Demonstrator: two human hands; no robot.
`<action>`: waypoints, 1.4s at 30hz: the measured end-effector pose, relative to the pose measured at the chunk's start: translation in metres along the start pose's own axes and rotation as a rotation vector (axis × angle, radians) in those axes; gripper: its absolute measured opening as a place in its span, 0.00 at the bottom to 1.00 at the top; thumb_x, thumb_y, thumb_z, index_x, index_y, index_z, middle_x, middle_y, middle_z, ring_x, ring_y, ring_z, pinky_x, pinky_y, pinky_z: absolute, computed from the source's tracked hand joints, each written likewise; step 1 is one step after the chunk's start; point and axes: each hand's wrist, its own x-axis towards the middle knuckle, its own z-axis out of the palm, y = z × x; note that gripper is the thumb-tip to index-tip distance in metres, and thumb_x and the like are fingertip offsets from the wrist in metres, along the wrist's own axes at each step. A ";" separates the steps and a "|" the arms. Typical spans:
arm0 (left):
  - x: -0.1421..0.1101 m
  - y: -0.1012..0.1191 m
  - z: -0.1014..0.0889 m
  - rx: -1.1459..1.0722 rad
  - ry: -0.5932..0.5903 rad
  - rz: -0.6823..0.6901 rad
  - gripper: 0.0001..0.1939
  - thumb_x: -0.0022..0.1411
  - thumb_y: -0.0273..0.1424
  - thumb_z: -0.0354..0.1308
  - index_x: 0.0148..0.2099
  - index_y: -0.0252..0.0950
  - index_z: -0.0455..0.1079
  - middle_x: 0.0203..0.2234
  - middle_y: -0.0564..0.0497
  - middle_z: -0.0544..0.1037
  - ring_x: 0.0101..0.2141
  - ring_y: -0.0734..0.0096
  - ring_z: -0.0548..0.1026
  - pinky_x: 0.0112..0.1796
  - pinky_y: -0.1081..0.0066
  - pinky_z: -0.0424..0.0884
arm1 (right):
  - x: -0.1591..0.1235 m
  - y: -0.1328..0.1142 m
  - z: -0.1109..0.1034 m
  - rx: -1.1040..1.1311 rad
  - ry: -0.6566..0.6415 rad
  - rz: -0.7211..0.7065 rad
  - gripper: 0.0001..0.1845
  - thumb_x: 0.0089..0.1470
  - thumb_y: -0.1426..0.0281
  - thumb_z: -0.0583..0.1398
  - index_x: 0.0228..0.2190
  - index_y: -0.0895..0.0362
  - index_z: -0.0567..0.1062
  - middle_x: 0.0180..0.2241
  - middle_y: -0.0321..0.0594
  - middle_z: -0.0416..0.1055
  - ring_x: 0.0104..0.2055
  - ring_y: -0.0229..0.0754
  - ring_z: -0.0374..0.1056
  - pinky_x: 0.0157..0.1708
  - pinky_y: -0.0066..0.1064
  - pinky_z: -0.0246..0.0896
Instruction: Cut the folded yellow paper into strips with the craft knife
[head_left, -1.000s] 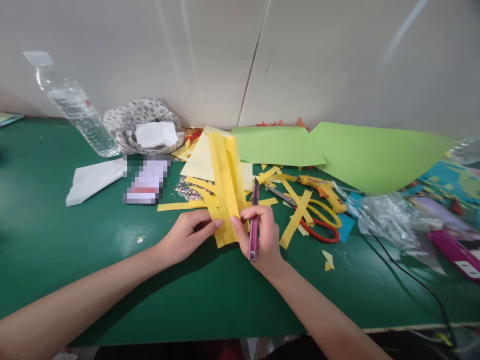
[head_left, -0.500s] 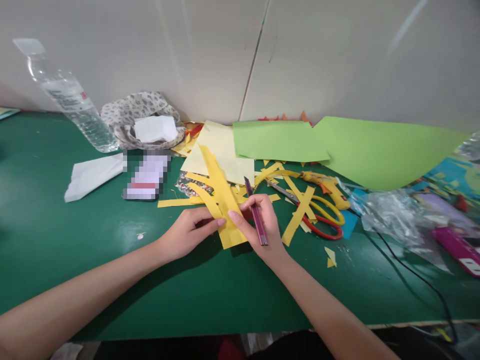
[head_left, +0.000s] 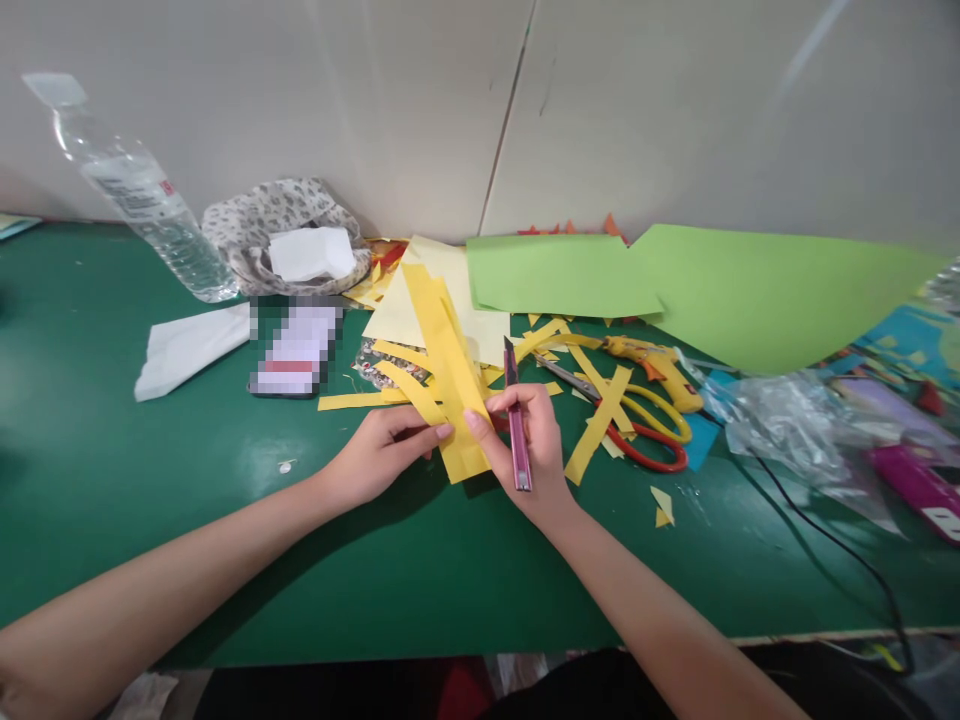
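Note:
Between both hands, a folded strip of yellow paper (head_left: 451,380) is held tilted up over the table. My left hand (head_left: 382,455) pinches its lower left edge between thumb and fingers. On the other side, my right hand (head_left: 529,455) grips the lower right edge with the thumb on top. That same hand also carries a purple utility knife (head_left: 517,430), its dark blade pointing up and away. Loose yellow paper strips (head_left: 600,425) lie around and behind the hands. Scissors (head_left: 652,455) with red and yellow handles rest right of my right hand.
A yellow glue gun (head_left: 656,365) lies behind the scissors, its black cord running to the front right. Green paper sheets (head_left: 720,290) lean along the wall. A water bottle (head_left: 150,215), a patterned pouch (head_left: 270,205) and a phone (head_left: 296,350) stand or lie at left; crumpled clear plastic (head_left: 787,430) at right.
The yellow paper strip, flatter half a second ago, now shows its fold edge again and leans more left than at first. The knife swung left, then back upright. Both hands keep hold.

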 end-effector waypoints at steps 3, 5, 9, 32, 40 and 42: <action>0.000 -0.001 0.000 -0.018 -0.001 0.003 0.18 0.63 0.38 0.54 0.22 0.34 0.64 0.19 0.56 0.66 0.22 0.77 0.63 0.25 0.75 0.61 | -0.001 0.001 0.001 -0.003 0.006 0.024 0.14 0.50 0.71 0.64 0.33 0.52 0.62 0.27 0.31 0.65 0.23 0.35 0.62 0.25 0.30 0.62; 0.000 -0.002 0.001 -0.034 0.003 0.003 0.19 0.62 0.39 0.54 0.22 0.34 0.65 0.19 0.55 0.66 0.22 0.77 0.62 0.25 0.75 0.60 | -0.002 0.001 0.001 -0.002 0.015 0.038 0.14 0.50 0.71 0.64 0.33 0.52 0.62 0.27 0.31 0.66 0.23 0.34 0.62 0.24 0.30 0.62; 0.000 -0.003 0.002 -0.034 0.011 -0.012 0.21 0.62 0.40 0.54 0.21 0.34 0.64 0.17 0.56 0.64 0.21 0.78 0.60 0.23 0.75 0.57 | -0.002 0.001 0.001 0.003 0.036 0.034 0.15 0.48 0.72 0.65 0.32 0.52 0.63 0.27 0.32 0.66 0.24 0.35 0.63 0.25 0.29 0.62; -0.013 -0.002 0.002 0.786 -0.131 0.674 0.15 0.66 0.29 0.49 0.53 0.34 0.67 0.48 0.44 0.76 0.49 0.60 0.72 0.49 0.61 0.66 | 0.006 0.008 -0.013 -0.360 0.081 -0.181 0.13 0.50 0.69 0.65 0.30 0.52 0.64 0.26 0.33 0.67 0.25 0.38 0.66 0.28 0.30 0.64; -0.013 -0.006 0.004 0.821 -0.262 0.605 0.18 0.69 0.32 0.45 0.56 0.34 0.66 0.45 0.42 0.75 0.46 0.58 0.73 0.48 0.59 0.69 | -0.015 -0.005 -0.027 -0.224 -0.162 -0.265 0.23 0.66 0.59 0.43 0.43 0.54 0.74 0.21 0.35 0.68 0.23 0.37 0.66 0.25 0.29 0.63; -0.013 -0.006 0.004 0.821 -0.277 0.599 0.18 0.69 0.32 0.45 0.56 0.34 0.66 0.46 0.42 0.74 0.47 0.58 0.72 0.48 0.59 0.70 | -0.019 -0.006 -0.032 -0.203 -0.155 -0.192 0.28 0.65 0.55 0.41 0.45 0.55 0.74 0.24 0.38 0.70 0.25 0.38 0.68 0.25 0.30 0.64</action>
